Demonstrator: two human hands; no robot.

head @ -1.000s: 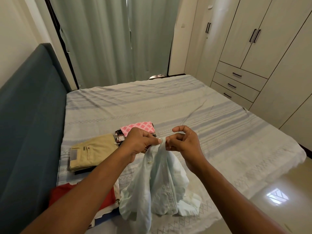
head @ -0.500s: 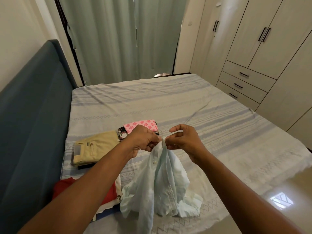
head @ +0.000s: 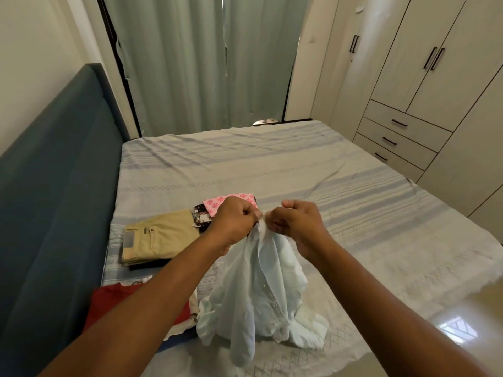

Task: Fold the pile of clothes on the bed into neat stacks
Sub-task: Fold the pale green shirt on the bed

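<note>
Left hand (head: 234, 219) and right hand (head: 296, 221) pinch the top of the crumpled pale-blue buttoned shirt (head: 261, 289), hem on the striped bed (head: 299, 164) at 6 o'clock; folded khaki trousers (head: 160, 235) at 10 o'clock done, shirt pending.

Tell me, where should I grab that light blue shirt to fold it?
Probably by its top edge, from above, one hand each side. The left hand and right hand pinch the light blue shirt there now, close together, so it hangs with its button strip down the front and its bottom heaped on the bed. Pulling them apart should spread it.
</note>
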